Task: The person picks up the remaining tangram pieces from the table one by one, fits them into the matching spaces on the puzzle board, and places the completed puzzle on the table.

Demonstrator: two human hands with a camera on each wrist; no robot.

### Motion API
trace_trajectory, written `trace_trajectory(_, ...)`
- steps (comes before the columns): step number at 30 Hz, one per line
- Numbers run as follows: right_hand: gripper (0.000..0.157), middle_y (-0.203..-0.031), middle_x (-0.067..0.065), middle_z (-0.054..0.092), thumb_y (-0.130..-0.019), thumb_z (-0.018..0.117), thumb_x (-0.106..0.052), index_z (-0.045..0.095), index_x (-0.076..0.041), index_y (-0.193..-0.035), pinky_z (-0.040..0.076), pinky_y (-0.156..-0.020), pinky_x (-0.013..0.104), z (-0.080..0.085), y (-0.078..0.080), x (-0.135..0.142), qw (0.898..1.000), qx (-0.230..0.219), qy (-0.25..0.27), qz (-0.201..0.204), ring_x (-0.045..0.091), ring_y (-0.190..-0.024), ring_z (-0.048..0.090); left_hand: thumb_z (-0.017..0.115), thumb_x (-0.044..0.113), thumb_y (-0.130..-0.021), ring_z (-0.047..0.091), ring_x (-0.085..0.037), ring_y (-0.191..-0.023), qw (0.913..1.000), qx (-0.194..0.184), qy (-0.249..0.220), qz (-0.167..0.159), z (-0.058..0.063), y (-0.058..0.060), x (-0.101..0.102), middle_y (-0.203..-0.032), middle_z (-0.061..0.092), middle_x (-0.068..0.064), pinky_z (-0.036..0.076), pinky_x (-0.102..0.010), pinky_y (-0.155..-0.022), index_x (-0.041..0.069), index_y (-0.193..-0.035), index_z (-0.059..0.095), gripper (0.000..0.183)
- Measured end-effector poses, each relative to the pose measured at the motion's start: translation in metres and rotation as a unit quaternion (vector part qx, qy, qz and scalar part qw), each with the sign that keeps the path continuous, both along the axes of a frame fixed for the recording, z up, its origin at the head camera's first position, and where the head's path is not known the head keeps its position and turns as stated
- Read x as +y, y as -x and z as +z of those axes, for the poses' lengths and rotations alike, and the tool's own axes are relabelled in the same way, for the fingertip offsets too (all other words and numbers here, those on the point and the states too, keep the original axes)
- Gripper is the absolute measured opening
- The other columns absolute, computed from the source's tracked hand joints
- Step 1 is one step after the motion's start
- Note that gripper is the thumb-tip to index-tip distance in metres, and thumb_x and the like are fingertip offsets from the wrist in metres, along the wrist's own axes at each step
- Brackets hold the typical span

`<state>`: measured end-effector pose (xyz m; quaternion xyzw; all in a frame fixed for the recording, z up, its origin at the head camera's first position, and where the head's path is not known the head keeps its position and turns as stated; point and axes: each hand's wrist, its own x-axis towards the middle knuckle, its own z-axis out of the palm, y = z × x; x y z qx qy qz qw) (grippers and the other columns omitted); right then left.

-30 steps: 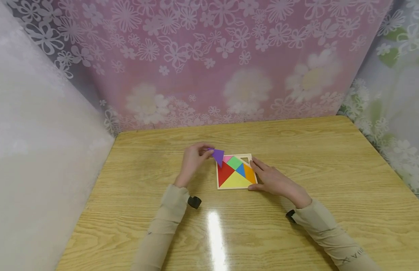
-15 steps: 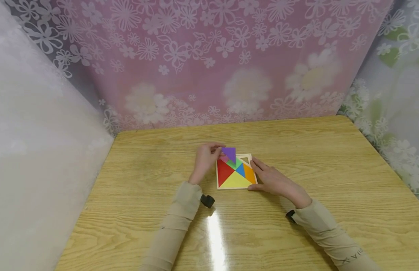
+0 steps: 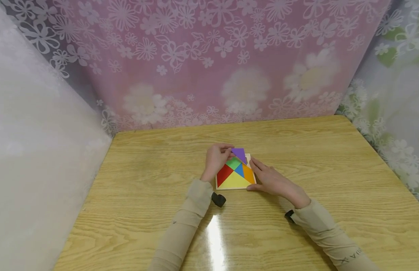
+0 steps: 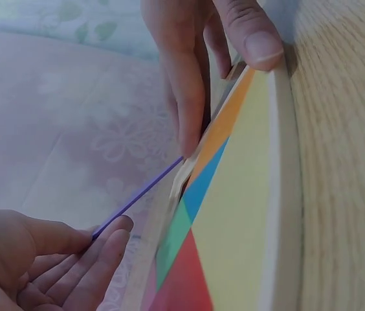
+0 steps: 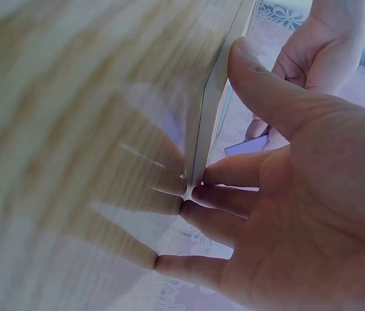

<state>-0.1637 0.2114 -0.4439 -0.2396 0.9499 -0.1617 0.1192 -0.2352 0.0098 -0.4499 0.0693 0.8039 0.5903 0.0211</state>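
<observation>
A purple triangle (image 3: 239,154) is pinched between the thumb and fingers of my left hand (image 3: 216,158). It hangs tilted over the far right part of a square wooden tangram tray (image 3: 226,189), above the triangular gap there. Flat in the tray lie the red (image 3: 224,176), yellow (image 3: 234,181), green (image 3: 234,163), blue (image 3: 239,171) and orange (image 3: 248,174) pieces. The pink piece (image 4: 149,295) is mostly hidden in the head view. My right hand (image 3: 272,181) holds the tray's right side, thumb at the near corner and fingers along the edge.
The tray lies on a wood-grain table (image 3: 145,169). A pink flowered cloth (image 3: 196,67) hangs behind the table, with pale cloths at both sides. Black cameras sit at the left wrist (image 3: 218,199) and the right wrist (image 3: 289,216).
My left hand has carried the purple triangle rightward, from the tray's far left corner to its far right part. The right hand and the tray have stayed in place.
</observation>
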Motion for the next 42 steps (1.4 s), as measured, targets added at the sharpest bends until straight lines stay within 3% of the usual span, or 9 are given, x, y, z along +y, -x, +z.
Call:
trace_trajectory(6,0.09,-0.161,0.032,0.021,-0.097,0.068,-0.041,0.025,0.014,-0.153,0.032,-0.104,0.075,-0.001,0.0,0.001,1.0,0.001,-0.001,0.005,0.052,-0.138,0.04,0.065,0.005,-0.098,0.076,-0.022,-0.076,0.9993,-0.012,0.033,0.011,-0.003,0.0,0.007,-0.093,0.077,-0.015,0.06,-0.025,-0.065,-0.003,-0.11,0.076,0.017)
trace_trajectory(12,0.09,-0.161,0.032,0.021,-0.097,0.068,-0.041,0.025,0.014,-0.153,0.033,-0.104,0.074,-0.001,0.001,0.0,1.0,-0.001,-0.003,0.003,0.053,-0.138,0.04,0.07,0.009,-0.096,0.076,-0.017,-0.078,0.9954,0.005,0.095,0.007,-0.006,0.0,0.01,-0.093,0.078,-0.011,0.058,-0.019,-0.065,0.0,-0.105,0.078,0.015)
trace_trajectory(17,0.091,-0.162,0.031,0.02,-0.097,0.068,-0.041,0.024,0.013,-0.154,0.032,-0.105,0.074,-0.001,0.001,-0.001,1.0,-0.005,-0.008,-0.001,0.052,-0.138,0.04,0.076,0.013,-0.092,0.073,-0.014,-0.08,0.9854,0.033,0.167,-0.004,-0.003,-0.001,0.012,-0.091,0.078,-0.007,0.055,-0.017,-0.067,0.006,-0.102,0.08,0.013)
trace_trajectory(22,0.091,-0.162,0.031,0.02,-0.097,0.068,-0.041,0.024,0.013,-0.154,0.032,-0.105,0.075,-0.001,0.001,-0.001,1.0,-0.006,-0.006,-0.005,0.052,-0.139,0.038,0.078,0.015,-0.091,0.069,-0.013,-0.08,0.9763,0.041,0.211,-0.022,-0.002,0.0,0.014,-0.091,0.076,-0.005,0.052,-0.017,-0.068,0.007,-0.101,0.079,0.013)
trace_trajectory(30,0.089,-0.161,0.032,0.021,-0.097,0.068,-0.04,0.025,0.014,-0.153,0.033,-0.104,0.075,-0.001,0.001,0.0,1.0,-0.002,-0.007,0.0,0.053,-0.137,0.041,0.079,0.018,-0.089,0.064,-0.016,-0.083,0.9617,0.085,0.259,-0.026,-0.005,0.0,0.017,-0.09,0.073,-0.003,0.051,-0.025,-0.077,0.01,-0.098,0.08,0.012)
trace_trajectory(35,0.09,-0.162,0.032,0.02,-0.097,0.068,-0.041,0.025,0.014,-0.154,0.032,-0.104,0.075,-0.001,0.001,0.001,1.0,-0.004,-0.006,-0.001,0.053,-0.137,0.041,0.08,0.019,-0.088,0.059,-0.018,-0.088,0.9538,0.089,0.286,-0.022,-0.002,-0.002,0.019,-0.092,0.069,-0.005,0.048,-0.033,-0.085,0.012,-0.095,0.08,0.01)
trace_trajectory(42,0.089,-0.161,0.032,0.021,-0.096,0.069,-0.04,0.026,0.014,-0.153,0.032,-0.103,0.076,-0.001,0.001,0.001,1.0,0.0,0.0,0.001,0.053,-0.138,0.04,0.078,0.018,-0.091,0.062,-0.016,-0.084,0.9421,0.094,0.321,-0.027,-0.001,0.002,0.022,-0.087,0.072,0.001,0.05,-0.03,-0.081,0.013,-0.092,0.079,0.006)
